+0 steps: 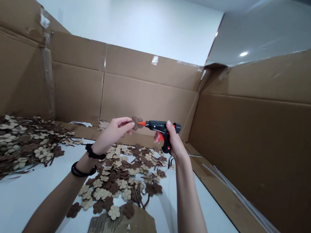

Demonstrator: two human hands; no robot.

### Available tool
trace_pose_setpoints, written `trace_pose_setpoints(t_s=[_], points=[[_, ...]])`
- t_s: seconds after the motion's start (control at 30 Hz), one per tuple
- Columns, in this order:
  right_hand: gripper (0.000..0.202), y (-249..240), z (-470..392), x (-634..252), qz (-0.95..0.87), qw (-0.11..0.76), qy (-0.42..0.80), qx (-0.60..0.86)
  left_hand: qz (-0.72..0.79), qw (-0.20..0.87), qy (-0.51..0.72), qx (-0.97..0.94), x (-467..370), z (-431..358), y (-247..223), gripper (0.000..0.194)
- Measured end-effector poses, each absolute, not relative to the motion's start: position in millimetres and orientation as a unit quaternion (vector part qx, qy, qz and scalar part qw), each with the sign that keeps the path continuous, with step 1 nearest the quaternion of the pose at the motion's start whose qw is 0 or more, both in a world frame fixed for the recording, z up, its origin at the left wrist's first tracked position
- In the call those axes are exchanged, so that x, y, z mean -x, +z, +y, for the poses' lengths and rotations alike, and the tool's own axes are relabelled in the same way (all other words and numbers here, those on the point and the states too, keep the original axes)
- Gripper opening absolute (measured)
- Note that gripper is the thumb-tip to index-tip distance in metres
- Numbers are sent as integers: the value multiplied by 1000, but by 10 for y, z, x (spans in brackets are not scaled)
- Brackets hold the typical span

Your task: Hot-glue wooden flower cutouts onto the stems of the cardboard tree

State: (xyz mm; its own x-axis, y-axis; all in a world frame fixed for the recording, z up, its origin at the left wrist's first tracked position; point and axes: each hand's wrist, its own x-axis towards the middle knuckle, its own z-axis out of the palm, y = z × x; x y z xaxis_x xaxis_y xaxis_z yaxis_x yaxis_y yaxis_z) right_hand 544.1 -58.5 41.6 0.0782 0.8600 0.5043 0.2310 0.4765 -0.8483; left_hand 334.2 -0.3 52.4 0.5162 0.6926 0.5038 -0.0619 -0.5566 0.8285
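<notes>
Between its thumb and fingers, my left hand [119, 127] pinches a brown flower piece [136, 123]. My right hand [173, 138] is wrapped round the handle of a black glue gun [157, 126] with a red trigger. The gun's orange nozzle points left and meets the flower, touching it or very close. Beneath both hands, brown and cream flower pieces [122, 184] lie spread on the white table [192, 206]. A worn piece of cardboard [133, 231] lies at the front, with a cream flower and a brown flower overlapping its upper edge.
A large heap of brown and cream flowers with thin dark strips [21, 144] lies at the left. Tall cardboard walls [149, 100] stand at the back and both sides. Long translucent sticks [247, 206] lie along the right edge.
</notes>
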Motion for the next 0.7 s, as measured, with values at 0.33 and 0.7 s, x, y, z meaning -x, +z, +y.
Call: trace_pose_setpoints(t_s=[0.33, 0.7], points=[[65, 396, -583, -5460, -628, 582, 249, 453, 215, 396, 447, -772, -3334, -32, 525, 25], [60, 408, -578, -5455, -614, 580, 230, 484, 228, 363, 445, -786, -3365, -32, 531, 25]])
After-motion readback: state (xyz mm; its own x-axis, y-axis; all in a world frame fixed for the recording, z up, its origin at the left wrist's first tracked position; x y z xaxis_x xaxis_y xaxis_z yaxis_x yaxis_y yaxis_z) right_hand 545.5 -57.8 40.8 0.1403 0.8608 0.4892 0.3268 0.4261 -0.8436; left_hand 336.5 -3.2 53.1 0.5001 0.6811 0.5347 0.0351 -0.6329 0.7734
